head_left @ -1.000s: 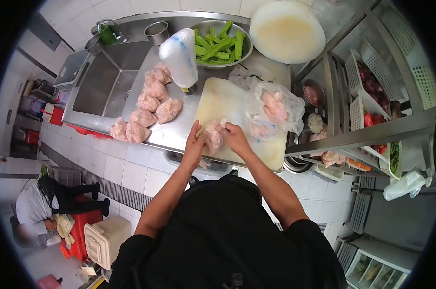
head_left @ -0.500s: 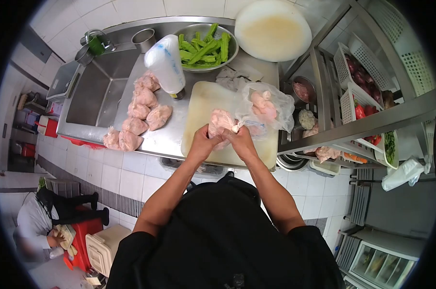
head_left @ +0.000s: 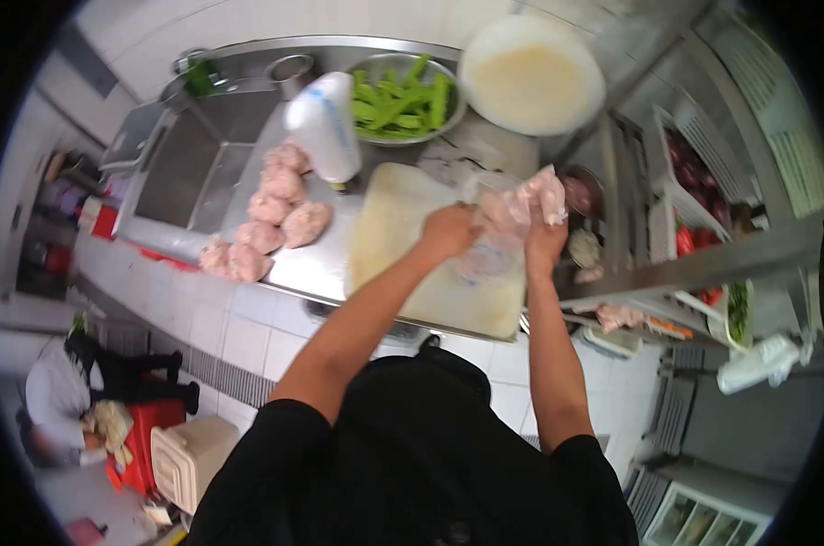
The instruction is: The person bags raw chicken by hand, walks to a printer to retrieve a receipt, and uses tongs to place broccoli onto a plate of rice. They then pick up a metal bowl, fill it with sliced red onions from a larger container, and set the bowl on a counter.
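Note:
My right hand is closed on a knotted bag of pale pink meat, held up at the right edge of the cutting board. My left hand is over the board with its fingers curled at the near edge of a clear plastic bag, which has more pink meat in it. Whether those fingers grip the plastic is too blurred to tell. Several bagged meat portions lie in a cluster on the steel counter to the left.
A white plastic roll stands behind the board, beside a bowl of green vegetables. The sink is at left, a round board at back, a shelf rack at right. A person works at lower left.
Both hands have moved right from the middle of the board and are now apart. The knotted bag has gone right and up with my right hand. The view has shifted slightly and is blurred.

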The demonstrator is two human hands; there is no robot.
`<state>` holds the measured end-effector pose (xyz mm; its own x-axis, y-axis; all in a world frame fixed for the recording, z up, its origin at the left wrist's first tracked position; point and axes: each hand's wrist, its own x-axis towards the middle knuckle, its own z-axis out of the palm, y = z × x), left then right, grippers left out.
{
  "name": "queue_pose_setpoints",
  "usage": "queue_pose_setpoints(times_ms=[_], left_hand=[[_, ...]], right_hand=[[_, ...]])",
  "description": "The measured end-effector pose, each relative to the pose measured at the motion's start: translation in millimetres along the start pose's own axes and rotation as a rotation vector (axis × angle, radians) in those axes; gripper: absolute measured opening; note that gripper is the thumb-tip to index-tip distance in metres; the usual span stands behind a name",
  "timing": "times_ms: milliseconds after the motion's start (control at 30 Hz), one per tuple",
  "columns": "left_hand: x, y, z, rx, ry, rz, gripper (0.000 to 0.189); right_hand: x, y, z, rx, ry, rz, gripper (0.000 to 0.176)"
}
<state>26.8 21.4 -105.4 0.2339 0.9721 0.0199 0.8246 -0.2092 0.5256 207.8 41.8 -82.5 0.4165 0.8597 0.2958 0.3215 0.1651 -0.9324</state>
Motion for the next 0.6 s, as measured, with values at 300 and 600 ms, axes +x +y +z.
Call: queue_pose_setpoints(times_ms=[300, 600], left_hand=[[-107, 8, -20, -0.393, 0.22, 0.019, 0.046], [-302, -243, -83, 0.08, 1.004, -0.675, 0.028]], right_hand=[[-8, 43, 49, -0.817, -0.764, 0.041, 0.058], [-38, 53, -36, -0.294, -0.273, -0.104, 0.034]])
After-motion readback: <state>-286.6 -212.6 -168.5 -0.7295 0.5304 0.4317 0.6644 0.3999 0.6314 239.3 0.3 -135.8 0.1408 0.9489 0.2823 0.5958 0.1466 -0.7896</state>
